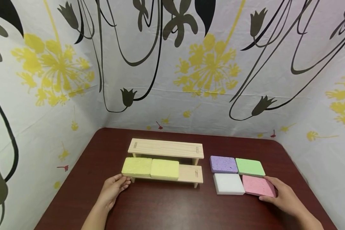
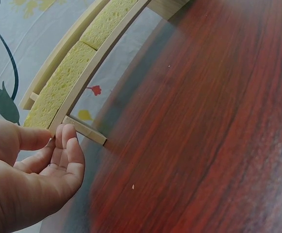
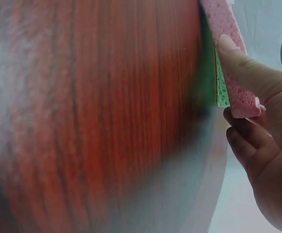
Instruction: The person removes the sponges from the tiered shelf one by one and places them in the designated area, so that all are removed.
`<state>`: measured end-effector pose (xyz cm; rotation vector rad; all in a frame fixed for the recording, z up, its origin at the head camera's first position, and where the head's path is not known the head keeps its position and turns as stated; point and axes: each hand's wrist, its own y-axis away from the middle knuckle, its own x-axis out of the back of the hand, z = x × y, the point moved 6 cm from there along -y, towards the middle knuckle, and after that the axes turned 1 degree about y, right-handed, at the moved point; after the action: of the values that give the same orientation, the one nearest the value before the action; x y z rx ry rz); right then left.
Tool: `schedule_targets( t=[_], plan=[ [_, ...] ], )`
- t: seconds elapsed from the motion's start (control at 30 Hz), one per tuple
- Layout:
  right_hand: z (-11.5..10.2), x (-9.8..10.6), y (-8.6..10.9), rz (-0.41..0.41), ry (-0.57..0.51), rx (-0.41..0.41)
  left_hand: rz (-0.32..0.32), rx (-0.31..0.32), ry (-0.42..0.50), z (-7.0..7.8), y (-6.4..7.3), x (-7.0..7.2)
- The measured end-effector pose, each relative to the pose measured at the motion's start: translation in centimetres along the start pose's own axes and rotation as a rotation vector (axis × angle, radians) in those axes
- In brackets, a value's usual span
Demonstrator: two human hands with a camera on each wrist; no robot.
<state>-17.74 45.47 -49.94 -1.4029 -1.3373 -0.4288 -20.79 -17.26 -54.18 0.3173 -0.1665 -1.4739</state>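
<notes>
Pink sponge (image 1: 258,186): near right corner of a four-piece cluster on the table (image 1: 195,210), right of the shelves. Right hand (image 1: 286,195) has it pinched, thumb on the near side, fingers at the right end. Can't tell if it's off the table.

Cluster neighbours: green sponge (image 1: 250,167) just behind it, white block (image 1: 228,184) close on its left, purple sponge (image 1: 223,164) behind the white.

Left hand (image 1: 112,190) pinches the left front corner of the front shelf (image 1: 191,173), beneath the left yellow sponge (image 1: 137,166). Right yellow sponge (image 1: 164,169) sits next to it, end to end; bare wood at the shelf's right end. Rear shelf (image 1: 165,148) stands higher, nothing on it. Patterned cloth (image 1: 161,73) hangs behind.

Step, my read: grasping or squaring pink while the left hand steadies the shelf. Next move probably calls for keeping the pinch firm but light, since sponge should squash, and clearing green and white without dragging them.
</notes>
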Motion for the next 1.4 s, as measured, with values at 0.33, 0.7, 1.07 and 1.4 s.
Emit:
schedule_targets(
  t=[0.33, 0.7, 1.07, 1.4],
  plan=[
    [0.0, -0.4, -0.1, 0.026, 0.051, 0.033, 0.004, -0.003, 0.004, 0.3, 0.1, -0.1],
    [-0.6, 0.1, -0.3, 0.071, 0.034, -0.188, -0.004, -0.017, 0.005, 0.4, 0.0, -0.3],
    [-3.3, -0.4, -2.0, 0.091, 0.021, -0.305, 0.012, -0.010, 0.003, 0.2, 0.0, -0.2],
    [-6.4, -1.2, -3.4, 0.148, -0.083, -0.239, 0.018, -0.012, -0.001, 0.2, 0.1, 0.0]
  ],
)
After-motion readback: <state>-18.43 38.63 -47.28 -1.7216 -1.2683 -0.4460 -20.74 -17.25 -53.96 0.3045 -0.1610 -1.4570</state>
